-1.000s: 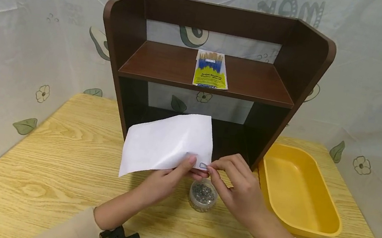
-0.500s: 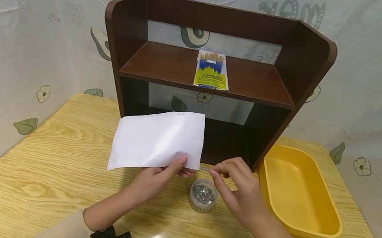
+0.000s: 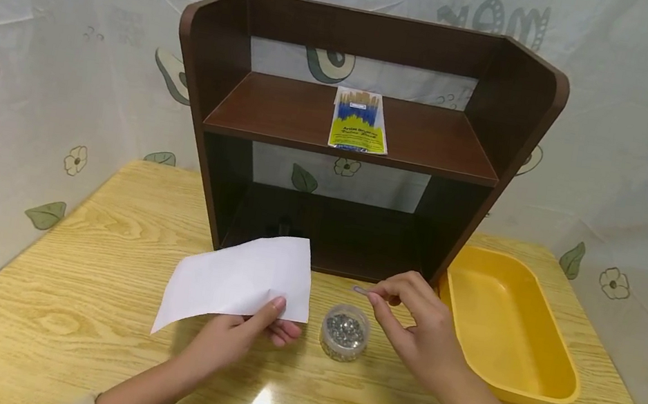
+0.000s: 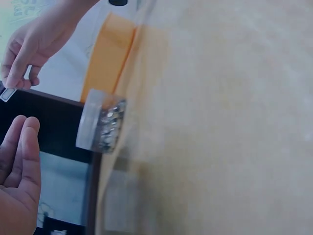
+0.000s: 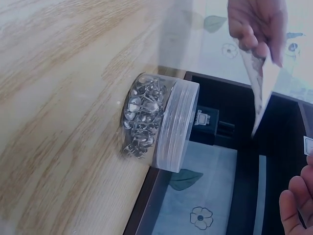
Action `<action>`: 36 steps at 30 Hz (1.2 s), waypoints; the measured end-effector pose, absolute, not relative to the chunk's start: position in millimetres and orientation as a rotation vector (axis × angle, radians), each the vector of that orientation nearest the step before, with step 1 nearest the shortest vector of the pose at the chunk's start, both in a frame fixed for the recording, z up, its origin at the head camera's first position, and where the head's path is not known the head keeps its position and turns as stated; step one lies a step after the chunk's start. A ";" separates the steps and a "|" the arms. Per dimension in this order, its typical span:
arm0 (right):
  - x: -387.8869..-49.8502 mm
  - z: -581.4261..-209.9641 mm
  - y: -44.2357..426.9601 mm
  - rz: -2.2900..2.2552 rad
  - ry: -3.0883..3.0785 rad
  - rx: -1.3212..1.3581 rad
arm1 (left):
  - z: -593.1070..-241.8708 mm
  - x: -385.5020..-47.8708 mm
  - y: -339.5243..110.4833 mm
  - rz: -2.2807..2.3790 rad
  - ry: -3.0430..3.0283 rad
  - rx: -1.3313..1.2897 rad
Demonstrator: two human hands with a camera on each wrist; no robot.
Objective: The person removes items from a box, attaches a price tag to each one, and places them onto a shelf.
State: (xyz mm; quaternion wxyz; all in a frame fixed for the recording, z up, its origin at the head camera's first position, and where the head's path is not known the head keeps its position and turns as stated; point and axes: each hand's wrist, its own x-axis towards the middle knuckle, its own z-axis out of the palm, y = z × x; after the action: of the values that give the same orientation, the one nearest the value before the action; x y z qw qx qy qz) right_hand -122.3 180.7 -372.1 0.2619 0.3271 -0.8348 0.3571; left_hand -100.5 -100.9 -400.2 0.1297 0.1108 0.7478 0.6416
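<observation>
My left hand (image 3: 244, 333) holds a white sheet of paper (image 3: 243, 277) by its lower right part, thumb on top and fingers underneath. Between the thumb and fingertips of my right hand (image 3: 419, 321) is pinched a small whitish piece (image 3: 360, 290); the right wrist view shows it as a little white tag (image 5: 308, 145) with a dark outline. The two hands are apart. On the table between them stands a clear round jar (image 3: 344, 332), full of silver thumbtacks (image 5: 144, 115). It touches neither hand in the head view.
Behind the hands rises a dark brown two-level shelf (image 3: 350, 153). A pack of artist brushes (image 3: 361, 120) lies on its upper board, and a small black object (image 3: 285, 226) sits on the lower one. To the right stands a yellow tray (image 3: 506, 327) on the wooden table (image 3: 66, 289).
The left hand has drawn the paper left and down, away from the right hand. The small piece, earlier over the paper's corner, is now clear of it, in the right fingertips.
</observation>
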 end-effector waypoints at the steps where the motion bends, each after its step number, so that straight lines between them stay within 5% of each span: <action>1: -122.2 -372.6 181.2 0.969 -2.264 0.883 | -402.6 -98.4 -101.6 1.862 2.164 0.321; 22: -124.2 -390.7 186.8 1.155 -2.543 0.738 | -431.9 -80.4 -120.5 1.817 1.821 0.119; 36: -101.9 -421.4 204.1 1.344 -2.583 0.768 | -430.4 -69.2 -106.5 1.754 1.814 0.244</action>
State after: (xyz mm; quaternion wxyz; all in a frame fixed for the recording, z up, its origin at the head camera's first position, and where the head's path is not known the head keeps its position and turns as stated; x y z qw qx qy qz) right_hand -101.9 204.1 -421.4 0.0652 0.2544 -0.8560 0.4453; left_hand -69.2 -106.5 -430.4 0.2988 0.0918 0.6829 0.6602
